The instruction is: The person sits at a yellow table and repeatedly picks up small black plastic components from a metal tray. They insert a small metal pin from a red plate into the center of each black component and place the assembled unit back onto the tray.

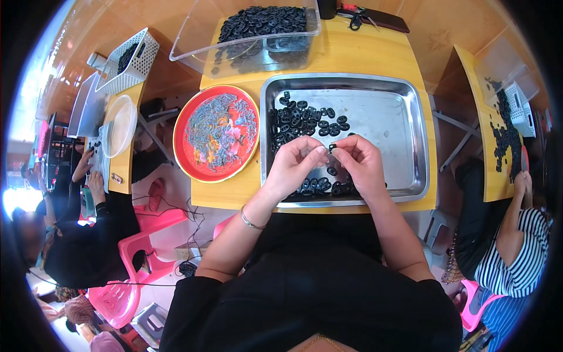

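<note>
Over a shallow metal tray [381, 111], my two hands meet with their fingertips close together. My right hand [362, 167] pinches a small black oval piece [332, 147] between thumb and fingers. Just beside it, my left hand [298, 165] is closed in a pinch too; what it holds, if anything, is too small to make out. Many similar black oval pieces [296, 117], with holes in them, lie in the tray's left part and under my hands. Left of the tray, a round red dish [181, 141] holds many small grey pieces [214, 114].
A clear plastic box [193, 44] of black pieces stands at the back of the yellow table [358, 53]. Small red-handled cutters [355, 22] lie behind. Other people work at side tables, left and right. A pink chair [114, 302] stands at lower left.
</note>
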Available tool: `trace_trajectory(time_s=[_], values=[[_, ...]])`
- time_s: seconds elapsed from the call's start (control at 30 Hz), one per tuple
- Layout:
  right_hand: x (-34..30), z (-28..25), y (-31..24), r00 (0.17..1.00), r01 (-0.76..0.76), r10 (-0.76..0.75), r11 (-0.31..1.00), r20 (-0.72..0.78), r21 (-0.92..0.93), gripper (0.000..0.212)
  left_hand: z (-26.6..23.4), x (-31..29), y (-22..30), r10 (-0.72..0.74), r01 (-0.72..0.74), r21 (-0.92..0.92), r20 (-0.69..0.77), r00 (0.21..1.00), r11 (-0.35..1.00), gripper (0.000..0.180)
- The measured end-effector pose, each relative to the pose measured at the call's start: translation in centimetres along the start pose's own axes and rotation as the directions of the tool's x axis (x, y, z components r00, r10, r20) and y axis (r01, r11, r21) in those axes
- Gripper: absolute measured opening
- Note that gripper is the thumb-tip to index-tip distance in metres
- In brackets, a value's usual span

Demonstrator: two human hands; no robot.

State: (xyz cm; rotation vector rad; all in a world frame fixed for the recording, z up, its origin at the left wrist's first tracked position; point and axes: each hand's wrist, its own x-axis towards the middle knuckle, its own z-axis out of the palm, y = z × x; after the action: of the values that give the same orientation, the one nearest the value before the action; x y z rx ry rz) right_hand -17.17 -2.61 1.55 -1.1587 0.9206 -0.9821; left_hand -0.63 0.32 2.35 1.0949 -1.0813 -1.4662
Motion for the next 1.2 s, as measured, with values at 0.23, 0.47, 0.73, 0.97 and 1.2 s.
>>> trace_trajectory(time_s=[0.23, 0.47, 0.73, 0.97, 1.2], values=[[0.1, -0.1, 0.3, 1.000, 0.008, -0.008, 1.000, 0.015, -0.006, 0.009, 0.3, 0.2, -0.1, 0.039, -0.038, 0.047, -0.034, 0.999, 0.998, 0.007], [0.2, -0.3, 0.4, 0.999, 0.023, -0.024, 1.000, 0.030, 0.018, 0.011, 0.4, 0.2, 0.4, 0.071, -0.044, 0.285, -0.082, 0.994, 0.958, 0.005], [0.4, -0.3, -0.6, 0.993, 0.101, -0.098, 0.994, -0.063, 0.050, 0.017, 0.0, 1.3, 0.7, 0.269, -0.436, 0.692, 0.344, 0.900, 0.575, 0.018], [0.3, -0.1, -0.2, 0.994, 0.094, -0.089, 0.991, -0.056, 0.099, 0.015, 1.0, 0.8, -0.9, 0.213, -0.438, 0.814, 0.384, 0.899, 0.381, 0.019], [0.1, -0.3, 0.1, 0.997, 0.080, -0.081, 0.994, 0.017, 0.073, 0.014, -0.3, 0.6, -0.3, 0.008, -0.038, 0.335, 0.090, 0.996, 0.941, 0.013]])
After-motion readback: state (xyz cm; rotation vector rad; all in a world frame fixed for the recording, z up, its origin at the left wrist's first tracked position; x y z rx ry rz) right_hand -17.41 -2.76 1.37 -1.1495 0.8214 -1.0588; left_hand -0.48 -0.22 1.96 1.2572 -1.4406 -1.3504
